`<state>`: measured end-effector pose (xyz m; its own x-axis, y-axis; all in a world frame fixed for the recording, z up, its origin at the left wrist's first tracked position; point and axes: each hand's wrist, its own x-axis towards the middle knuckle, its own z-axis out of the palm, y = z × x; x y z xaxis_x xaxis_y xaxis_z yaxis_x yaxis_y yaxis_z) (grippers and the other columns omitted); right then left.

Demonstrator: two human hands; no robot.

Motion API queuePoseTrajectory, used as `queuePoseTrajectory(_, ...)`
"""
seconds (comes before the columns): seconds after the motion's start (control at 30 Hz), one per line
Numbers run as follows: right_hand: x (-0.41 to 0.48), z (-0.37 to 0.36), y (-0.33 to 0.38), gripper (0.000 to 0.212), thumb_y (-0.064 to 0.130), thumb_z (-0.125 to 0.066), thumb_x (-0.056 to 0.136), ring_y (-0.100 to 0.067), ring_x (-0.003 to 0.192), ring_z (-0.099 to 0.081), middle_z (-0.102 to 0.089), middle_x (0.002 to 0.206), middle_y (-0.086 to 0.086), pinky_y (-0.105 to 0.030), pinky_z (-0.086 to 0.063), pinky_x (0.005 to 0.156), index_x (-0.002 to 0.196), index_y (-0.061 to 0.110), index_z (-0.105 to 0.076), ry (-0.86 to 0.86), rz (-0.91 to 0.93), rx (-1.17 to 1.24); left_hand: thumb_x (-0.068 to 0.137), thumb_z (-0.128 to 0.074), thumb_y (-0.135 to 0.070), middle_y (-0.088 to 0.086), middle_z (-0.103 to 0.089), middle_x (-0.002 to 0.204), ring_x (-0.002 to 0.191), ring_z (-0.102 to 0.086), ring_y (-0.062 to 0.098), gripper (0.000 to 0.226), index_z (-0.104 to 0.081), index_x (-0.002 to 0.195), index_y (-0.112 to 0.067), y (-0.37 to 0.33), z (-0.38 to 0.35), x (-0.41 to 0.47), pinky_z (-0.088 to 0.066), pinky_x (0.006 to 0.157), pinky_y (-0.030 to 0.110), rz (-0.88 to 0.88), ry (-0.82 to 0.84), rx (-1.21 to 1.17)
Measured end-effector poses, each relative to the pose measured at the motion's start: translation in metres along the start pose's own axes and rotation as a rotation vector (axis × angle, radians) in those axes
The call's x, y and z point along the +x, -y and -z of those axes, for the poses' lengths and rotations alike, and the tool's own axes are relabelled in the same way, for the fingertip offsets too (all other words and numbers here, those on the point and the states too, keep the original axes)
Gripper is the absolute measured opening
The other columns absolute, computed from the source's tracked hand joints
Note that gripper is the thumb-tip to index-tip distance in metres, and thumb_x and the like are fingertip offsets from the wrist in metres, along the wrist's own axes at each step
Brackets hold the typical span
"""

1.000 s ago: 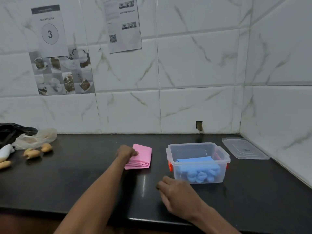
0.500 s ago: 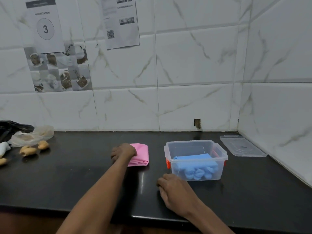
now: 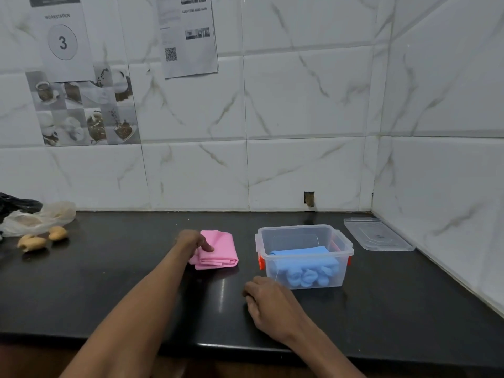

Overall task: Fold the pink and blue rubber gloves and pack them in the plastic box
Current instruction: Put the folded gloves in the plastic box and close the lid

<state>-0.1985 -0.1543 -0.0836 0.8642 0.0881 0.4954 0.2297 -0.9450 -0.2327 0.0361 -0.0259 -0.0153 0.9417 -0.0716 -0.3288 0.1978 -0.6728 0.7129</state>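
Note:
The folded pink gloves (image 3: 221, 249) lie on the black counter, left of the clear plastic box (image 3: 302, 233). My left hand (image 3: 192, 241) grips their left edge, thumb on top, and that edge looks slightly raised. The folded blue gloves (image 3: 305, 264) sit inside the box, fingers bunched against its front wall. My right hand (image 3: 268, 301) rests on the counter just in front of the box's near left corner, fingers loosely curled and holding nothing.
The box's clear lid (image 3: 377, 236) lies at the back right, near the wall corner. At the far left are a crumpled clear bag (image 3: 41, 216), a black bag (image 3: 16, 203) and several pale brown lumps (image 3: 41, 238). The counter's front edge (image 3: 245, 347) runs below my arms.
My left hand has shifted its grip on the pink gloves, thumb now on top and the left edge lifted a little. My right hand stays in front of the box.

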Motion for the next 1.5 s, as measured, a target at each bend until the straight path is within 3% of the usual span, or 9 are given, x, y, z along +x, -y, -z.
queuePoseTrajectory(0.1, 0.0, 0.001, 0.001, 0.022, 0.022, -0.046, 0.096, -0.01, 0.087, -0.055, -0.062, 0.101, -0.001, -0.022, -0.046, 0.077, 0.105, 0.015, -0.064, -0.002, -0.006, 0.009, 0.074, -0.083, -0.008, 0.015, -0.058, 0.102, 0.082, -0.055, 0.027, 0.065, -0.051, 0.129, 0.003, 0.0, 0.002, -0.005, -0.048, 0.076, 0.042, 0.016, 0.055, 0.01)
queuePoseTrajectory(0.23, 0.0, 0.002, 0.002, 0.02, 0.021, -0.045, 0.095, -0.008, 0.082, -0.048, -0.062, 0.099, -0.003, -0.02, -0.035, 0.072, 0.1, 0.014, -0.064, -0.026, 0.01, -0.006, 0.077, -0.077, 0.0, 0.018, -0.06, 0.104, 0.098, -0.059, 0.032, 0.055, -0.053, 0.126, 0.006, 0.009, -0.004, -0.002, -0.049, 0.088, 0.042, 0.017, 0.069, -0.13)
queuePoseTrajectory(0.6, -0.002, 0.004, 0.0, 0.018, 0.02, -0.046, 0.094, -0.009, 0.083, -0.053, -0.061, 0.097, 0.001, -0.017, -0.04, 0.073, 0.097, 0.017, -0.064, -0.067, 0.037, 0.032, 0.075, -0.073, 0.013, 0.029, -0.063, 0.119, 0.097, -0.066, 0.041, 0.056, -0.049, 0.124, 0.004, 0.046, -0.022, -0.016, -0.055, 0.076, 0.051, -0.211, -0.036, -0.968)
queuePoseTrajectory(0.8, -0.002, 0.016, 0.012, 0.015, 0.012, -0.062, 0.088, -0.003, 0.085, -0.059, -0.066, 0.094, 0.004, -0.011, -0.046, 0.078, 0.102, 0.014, -0.066, -0.423, 0.058, 0.201, 0.067, -0.076, 0.01, 0.024, -0.067, 0.114, 0.094, -0.069, 0.039, 0.055, -0.057, 0.118, 0.0, 0.055, -0.007, -0.048, -0.061, 0.065, 0.049, -0.445, 0.2, -1.278)
queuePoseTrajectory(0.9, 0.021, 0.046, 0.024, 0.023, 0.026, -0.066, 0.088, -0.004, 0.084, -0.064, -0.068, 0.097, 0.005, -0.013, -0.049, 0.076, 0.11, 0.018, -0.063, -0.59, -0.156, 0.401, 0.065, -0.076, 0.007, 0.025, -0.066, 0.117, 0.096, -0.069, 0.038, 0.061, -0.056, 0.122, 0.002, 0.041, 0.001, -0.069, -0.06, 0.071, 0.05, -0.576, 0.32, -1.198)
queuePoseTrajectory(1.03, 0.059, 0.09, 0.018, 0.057, 0.037, -0.068, 0.086, -0.02, 0.101, -0.066, -0.068, 0.115, -0.006, -0.039, -0.055, 0.09, 0.13, 0.005, -0.052, -0.315, -0.544, 0.825, 0.066, -0.078, 0.005, 0.024, -0.068, 0.115, 0.098, -0.07, 0.037, 0.056, -0.056, 0.118, 0.0, 0.009, -0.001, -0.103, -0.06, 0.074, 0.046, -0.731, 0.414, -1.054)
queuePoseTrajectory(1.17, 0.068, 0.097, 0.012, 0.038, 0.019, -0.069, 0.087, -0.03, 0.097, -0.066, -0.067, 0.11, -0.014, -0.051, -0.058, 0.082, 0.119, 0.003, -0.057, -0.336, -0.593, 0.971, 0.072, -0.075, -0.003, 0.019, -0.067, 0.116, 0.104, -0.067, 0.038, 0.056, -0.052, 0.122, -0.005, -0.011, -0.017, -0.125, -0.057, 0.083, 0.055, -0.779, 0.444, -0.927)
queuePoseTrajectory(1.37, 0.053, 0.104, -0.011, 0.049, -0.001, -0.082, 0.069, -0.038, 0.091, -0.069, -0.073, 0.099, -0.02, -0.05, -0.06, 0.07, 0.113, -0.005, -0.061, -0.272, -0.69, 1.393, 0.083, -0.069, -0.013, 0.013, -0.066, 0.117, 0.102, -0.067, 0.03, 0.042, -0.052, 0.121, -0.014, -0.019, -0.026, -0.136, -0.059, 0.08, 0.047, -0.837, 0.409, -0.688)
queuePoseTrajectory(1.5, 0.051, 0.106, -0.018, 0.039, -0.008, -0.078, 0.068, -0.039, 0.091, -0.068, -0.072, 0.101, -0.021, -0.052, -0.059, 0.067, 0.104, 0.0, -0.064, -0.432, -0.675, 1.518, 0.08, -0.078, -0.016, 0.018, -0.052, 0.14, 0.111, -0.063, 0.031, 0.081, -0.032, 0.146, -0.008, -0.029, -0.027, -0.137, -0.058, 0.085, 0.046, -0.776, 0.395, -0.845)
